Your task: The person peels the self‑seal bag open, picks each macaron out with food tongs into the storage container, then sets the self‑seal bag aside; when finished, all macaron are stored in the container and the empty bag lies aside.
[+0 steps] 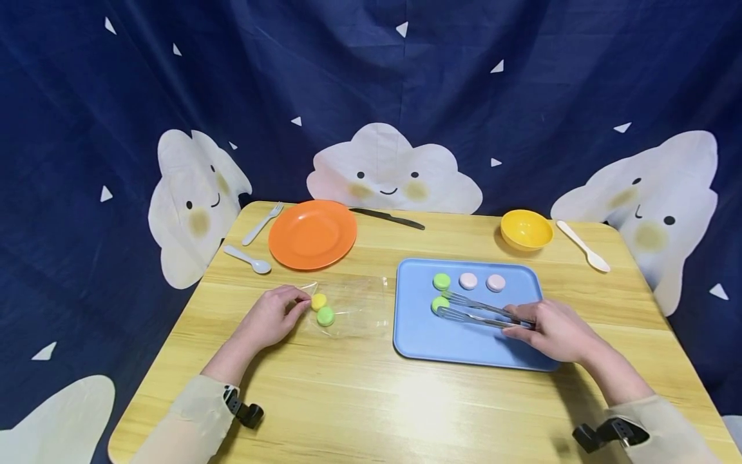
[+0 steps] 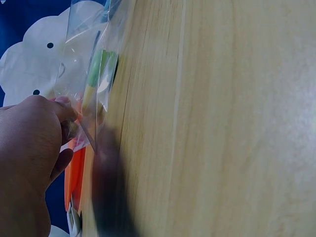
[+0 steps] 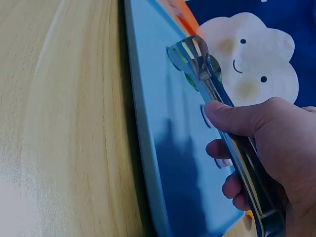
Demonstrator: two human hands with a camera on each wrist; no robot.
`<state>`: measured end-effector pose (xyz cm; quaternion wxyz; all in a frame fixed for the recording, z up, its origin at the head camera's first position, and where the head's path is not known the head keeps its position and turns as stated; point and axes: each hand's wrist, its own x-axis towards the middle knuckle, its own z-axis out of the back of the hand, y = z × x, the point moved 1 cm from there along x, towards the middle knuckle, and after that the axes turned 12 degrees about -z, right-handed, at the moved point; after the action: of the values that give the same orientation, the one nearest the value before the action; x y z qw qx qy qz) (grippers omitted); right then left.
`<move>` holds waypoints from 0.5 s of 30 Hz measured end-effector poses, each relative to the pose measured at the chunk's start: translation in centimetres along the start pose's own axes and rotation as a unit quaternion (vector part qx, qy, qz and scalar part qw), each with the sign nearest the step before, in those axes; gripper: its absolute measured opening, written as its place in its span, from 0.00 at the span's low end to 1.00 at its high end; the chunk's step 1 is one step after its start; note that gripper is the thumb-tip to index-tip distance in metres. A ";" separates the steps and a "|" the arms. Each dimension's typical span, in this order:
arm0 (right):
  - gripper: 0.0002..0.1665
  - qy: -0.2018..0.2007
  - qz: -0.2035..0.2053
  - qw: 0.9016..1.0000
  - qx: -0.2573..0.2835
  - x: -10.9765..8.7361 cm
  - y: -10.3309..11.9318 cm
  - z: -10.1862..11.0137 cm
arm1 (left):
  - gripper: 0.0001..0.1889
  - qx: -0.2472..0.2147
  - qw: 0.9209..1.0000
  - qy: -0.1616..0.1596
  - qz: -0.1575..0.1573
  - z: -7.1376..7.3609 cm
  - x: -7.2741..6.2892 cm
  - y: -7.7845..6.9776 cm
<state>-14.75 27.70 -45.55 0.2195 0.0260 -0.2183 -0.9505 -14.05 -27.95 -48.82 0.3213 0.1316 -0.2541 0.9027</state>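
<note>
My right hand (image 1: 553,330) grips metal tongs (image 1: 484,310) over the blue tray (image 1: 475,351). The slotted tips of the tongs lie around a green macaron (image 1: 438,304) near the tray's left side. Behind it on the tray sit another green macaron (image 1: 442,281) and two pink macarons (image 1: 467,281). With thumb and fingertips, my left hand (image 1: 275,316) pinches the near left end of a clear plastic bag (image 1: 359,306). Inside the bag are a yellow macaron (image 1: 318,301) and a green macaron (image 1: 326,316). In the left wrist view the bag (image 2: 94,29) shows the pinched edge beside the fingers.
An orange plate (image 1: 313,233) stands at the back left, with a fork (image 1: 262,224) and a spoon (image 1: 249,260) beside it. A black knife (image 1: 387,218) lies along the back edge. At the back right are a yellow bowl (image 1: 526,231) and a white spoon (image 1: 584,247).
</note>
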 end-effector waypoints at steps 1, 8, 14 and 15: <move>0.20 0.002 -0.002 1.000 -0.002 0.0 0.0 0.0 | 0.02 0.001 1.000 0.001 0.001 0.0 0.0 0.1; 0.20 0.004 -0.012 1.000 0.002 0.7 1.7 0.6 | 0.02 -0.004 1.000 0.002 0.003 -0.1 -0.1 0.1; 0.15 -0.008 0.050 0.999 0.011 2.9 4.8 -0.1 | 0.03 -0.009 1.000 0.000 0.013 0.0 -0.2 -0.2; 0.13 -0.009 0.059 0.998 0.012 3.2 5.3 -0.4 | 0.03 -0.010 1.000 0.001 0.016 0.0 -0.2 -0.2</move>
<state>-15.46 21.86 -43.53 0.2729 0.0075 -0.2328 -0.9334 -13.79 -27.91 -48.83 0.3087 0.1234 -0.2644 0.9053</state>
